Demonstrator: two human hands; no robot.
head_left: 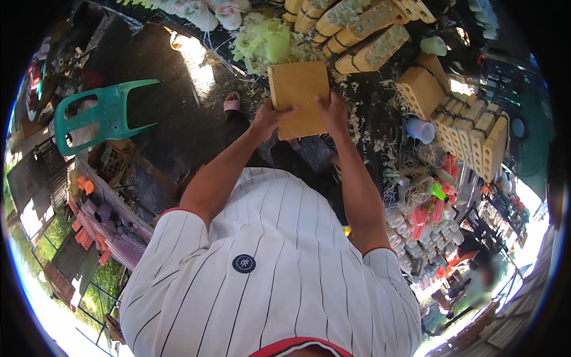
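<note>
A flat, rectangular tan wooden-looking board (300,83) is held out in front of my body, its broad face turned up. My left hand (267,119) grips its left edge near the lower corner, thumb lying on the face. On the opposite edge my right hand (334,114) is closed in the same way, with its thumb also on top. The fingers beneath the board are hidden. Just beyond its far edge lies a heap of pale yellow-green shredded material (264,44).
Yellowish blocks bound with black straps (357,35) lie beyond the board; more strapped blocks with round holes (470,131) stand at right. A pale cup (420,130) sits near them. Clear plastic bottles (416,238) pile up lower right. A green plastic chair (107,113) is at left.
</note>
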